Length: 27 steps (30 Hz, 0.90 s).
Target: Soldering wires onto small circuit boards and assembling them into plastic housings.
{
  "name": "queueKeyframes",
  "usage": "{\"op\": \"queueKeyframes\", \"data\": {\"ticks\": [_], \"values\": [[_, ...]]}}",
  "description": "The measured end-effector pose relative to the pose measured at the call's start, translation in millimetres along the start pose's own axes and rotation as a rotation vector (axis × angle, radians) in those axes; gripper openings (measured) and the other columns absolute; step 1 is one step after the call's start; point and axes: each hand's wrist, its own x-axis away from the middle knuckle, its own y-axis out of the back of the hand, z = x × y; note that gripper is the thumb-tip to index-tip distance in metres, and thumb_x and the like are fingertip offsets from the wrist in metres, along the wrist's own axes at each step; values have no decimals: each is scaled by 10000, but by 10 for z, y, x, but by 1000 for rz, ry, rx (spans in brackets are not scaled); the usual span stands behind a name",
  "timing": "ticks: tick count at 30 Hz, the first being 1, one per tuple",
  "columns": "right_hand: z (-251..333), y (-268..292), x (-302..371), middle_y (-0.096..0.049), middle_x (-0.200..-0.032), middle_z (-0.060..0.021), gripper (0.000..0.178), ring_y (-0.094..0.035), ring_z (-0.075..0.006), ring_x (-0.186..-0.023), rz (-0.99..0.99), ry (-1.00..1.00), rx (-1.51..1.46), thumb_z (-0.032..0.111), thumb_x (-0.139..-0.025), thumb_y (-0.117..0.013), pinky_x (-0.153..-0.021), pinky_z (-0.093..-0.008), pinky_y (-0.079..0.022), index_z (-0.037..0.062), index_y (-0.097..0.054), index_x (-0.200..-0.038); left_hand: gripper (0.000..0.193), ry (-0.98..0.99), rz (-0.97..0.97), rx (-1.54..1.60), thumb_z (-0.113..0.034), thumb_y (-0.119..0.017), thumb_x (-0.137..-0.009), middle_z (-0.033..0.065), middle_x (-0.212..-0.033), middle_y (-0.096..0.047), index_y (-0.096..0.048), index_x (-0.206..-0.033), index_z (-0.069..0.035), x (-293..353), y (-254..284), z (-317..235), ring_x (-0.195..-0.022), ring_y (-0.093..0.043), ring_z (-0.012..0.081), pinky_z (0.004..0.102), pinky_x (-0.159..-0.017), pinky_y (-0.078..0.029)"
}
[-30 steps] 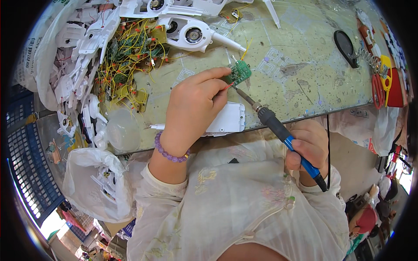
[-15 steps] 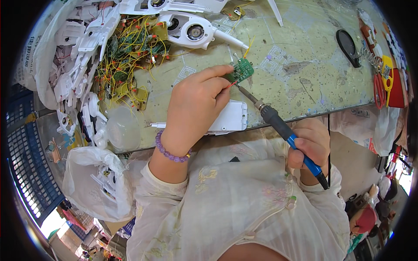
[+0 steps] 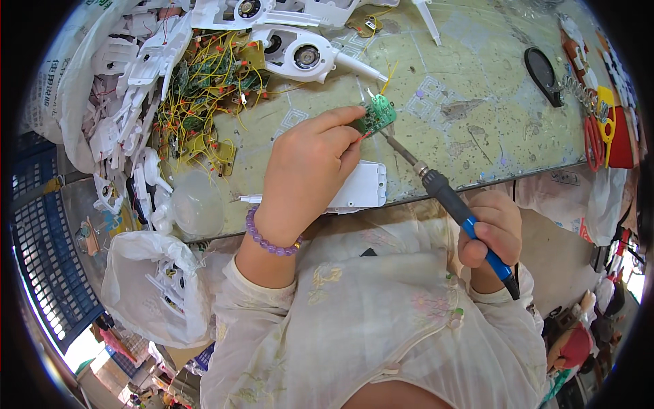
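Between the thumb and fingers of my left hand (image 3: pixel 310 157) is a small green circuit board (image 3: pixel 379 113), pinched by its left end above the table. A yellow wire rises from its top, and a short red wire shows by my thumb. My right hand (image 3: pixel 492 230) grips a soldering iron (image 3: pixel 444 192) with a blue and black handle. The iron slants up to the left, its tip at the board's lower edge; whether they touch, I cannot tell. Under my left wrist lies a white plastic casing (image 3: pixel 361 185), partly covered by the hand.
Circuit boards with yellow wires (image 3: pixel 204 95) are heaped at left, beside white casings (image 3: pixel 112 129). A white fan-shaped housing (image 3: pixel 306 56) lies beyond my left hand. A black oval part (image 3: pixel 541 73) and red-handled scissors (image 3: pixel 594 143) are at right. A white bag (image 3: pixel 153 293) hangs below the table's left edge.
The iron's tip has shifted slightly right along the board's lower edge, away from the red wire. My right hand has moved a little right with it. My left hand still holds the board.
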Motion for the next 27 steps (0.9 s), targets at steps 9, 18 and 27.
{"op": "queueKeyframes", "data": {"ticks": [9,18,27], "values": [[10,-22,33,-597,-778,-91,253,-578,-252,-585,51,-22,-57,234,-886,-632,-492,-359,-466,49,-509,-1008,79,3,13,3,-22,-680,-747,61,-1062,-696,-676,-823,0,0,1,-1,-643,-643,200,285,-590,-511],[7,-40,11,-599,-785,-88,253,-578,-250,-587,71,-13,-49,214,-874,-637,-496,-356,-467,51,-510,-1020,70,13,15,-1,-37,-676,-754,57,-1060,-698,-677,-817,-7,-2,9,2,-644,-648,197,284,-592,-515],[3,-45,16,-595,-757,-85,247,-572,-244,-570,17,13,-44,233,-895,-622,-492,-352,-466,46,-504,-1005,66,9,5,-2,-38,-678,-752,53,-1058,-699,-679,-811,-9,-1,3,2,-646,-649,196,282,-594,-517]]}}
